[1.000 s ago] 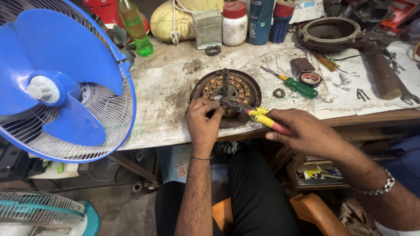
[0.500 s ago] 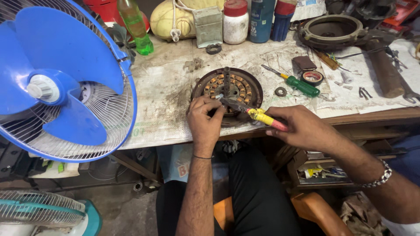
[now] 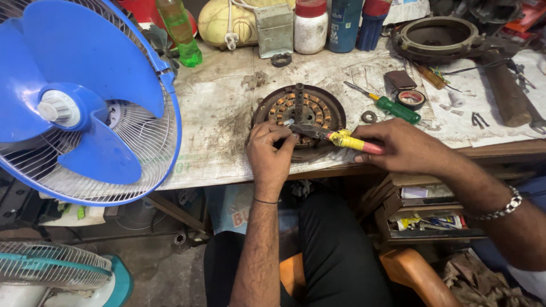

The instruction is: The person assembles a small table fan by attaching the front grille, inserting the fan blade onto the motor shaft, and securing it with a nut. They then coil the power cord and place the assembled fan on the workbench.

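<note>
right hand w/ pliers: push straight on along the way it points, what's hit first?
Likely the left hand: the right hand aims the pliers leftward over the round motor stator, and their tip already sits at the left fingertips. Depth unclear.

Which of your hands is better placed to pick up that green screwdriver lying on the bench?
The right hand. The green screwdriver lies just beyond it, though its grip holds the yellow-handled pliers. The left hand rests on the round motor winding, farther off.
</note>
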Demonstrator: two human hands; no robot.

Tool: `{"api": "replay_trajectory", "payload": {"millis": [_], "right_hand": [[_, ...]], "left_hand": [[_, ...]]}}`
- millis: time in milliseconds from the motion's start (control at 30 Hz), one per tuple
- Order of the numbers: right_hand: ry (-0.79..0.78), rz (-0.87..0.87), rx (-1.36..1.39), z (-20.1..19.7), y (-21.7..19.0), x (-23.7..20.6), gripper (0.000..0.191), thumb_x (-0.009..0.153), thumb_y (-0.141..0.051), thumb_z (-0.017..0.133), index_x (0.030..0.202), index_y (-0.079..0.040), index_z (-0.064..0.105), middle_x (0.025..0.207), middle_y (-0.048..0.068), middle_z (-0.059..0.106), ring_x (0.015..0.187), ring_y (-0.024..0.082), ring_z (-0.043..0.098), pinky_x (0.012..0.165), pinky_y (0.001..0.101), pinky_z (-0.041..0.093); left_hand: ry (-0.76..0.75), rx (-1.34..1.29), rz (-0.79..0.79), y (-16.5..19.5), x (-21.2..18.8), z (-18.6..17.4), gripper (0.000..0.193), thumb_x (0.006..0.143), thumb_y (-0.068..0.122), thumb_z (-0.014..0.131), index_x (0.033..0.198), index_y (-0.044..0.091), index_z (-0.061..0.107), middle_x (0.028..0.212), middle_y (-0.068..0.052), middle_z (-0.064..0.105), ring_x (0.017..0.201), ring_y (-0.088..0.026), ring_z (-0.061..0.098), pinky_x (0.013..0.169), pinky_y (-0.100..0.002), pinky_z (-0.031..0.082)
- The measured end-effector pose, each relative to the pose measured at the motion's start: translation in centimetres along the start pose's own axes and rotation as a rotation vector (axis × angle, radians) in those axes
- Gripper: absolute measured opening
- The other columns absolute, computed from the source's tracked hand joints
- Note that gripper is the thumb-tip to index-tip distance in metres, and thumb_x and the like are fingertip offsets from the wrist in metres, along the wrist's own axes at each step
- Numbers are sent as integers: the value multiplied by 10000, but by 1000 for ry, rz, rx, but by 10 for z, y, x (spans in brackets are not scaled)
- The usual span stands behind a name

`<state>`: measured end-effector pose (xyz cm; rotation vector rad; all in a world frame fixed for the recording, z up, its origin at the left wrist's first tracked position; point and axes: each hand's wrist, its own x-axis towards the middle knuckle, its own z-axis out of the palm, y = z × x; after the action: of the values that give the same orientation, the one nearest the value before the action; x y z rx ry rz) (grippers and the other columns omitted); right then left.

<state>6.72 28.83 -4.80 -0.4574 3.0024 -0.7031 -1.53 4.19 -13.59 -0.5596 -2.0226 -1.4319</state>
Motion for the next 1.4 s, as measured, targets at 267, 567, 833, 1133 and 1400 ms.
{"api": "replay_trajectory", "payload": {"millis": [267, 567, 833, 1133, 1400], "right_hand": [[-60, 211, -171, 2, -44, -19, 377, 891, -431, 752, 1106, -151, 620, 746, 144, 680, 672, 317, 686, 644, 468, 534], [-69, 287, -312, 9, -110, -34, 361, 921, -332, 622, 1126, -54, 518, 750, 187, 703, 792, 408, 703, 743, 537, 556], [-27, 281, -224, 9, -103, -31, 275, 936, -254, 606, 1156, -100, 548, 794, 197, 710, 830, 396, 707, 754, 535, 548], [7, 35, -215, 3, -10, -8, 285, 860, -321, 761, 1029, -114, 662, 925, 101, 712, 973, 275, 636, 911, 458, 518], [38, -300, -127, -2, 49, 29, 429, 806, -326, 793, 1186, -142, 718, 1106, 79, 765, 1097, 273, 669, 985, 460, 505]], "left_hand": [[38, 28, 27, 2, -1, 2, 66, 740, 64, 814, 779, 40, 767, 865, -71, 731, 1000, -270, 689, 922, -400, 541], [107, 102, 62, 16, -6, 7, 59, 725, 59, 774, 768, 24, 755, 839, -79, 706, 991, -292, 656, 941, -420, 518], [109, 109, 48, 17, -6, 9, 56, 719, 70, 767, 751, 28, 749, 844, -70, 712, 977, -285, 649, 942, -419, 503], [51, 76, 10, 11, -4, 5, 60, 737, 61, 806, 773, 33, 768, 871, -65, 720, 996, -268, 657, 915, -401, 511], [67, 87, 21, 9, -3, 5, 89, 731, 72, 836, 765, 28, 767, 867, -62, 728, 959, -262, 671, 980, -425, 491]]}}
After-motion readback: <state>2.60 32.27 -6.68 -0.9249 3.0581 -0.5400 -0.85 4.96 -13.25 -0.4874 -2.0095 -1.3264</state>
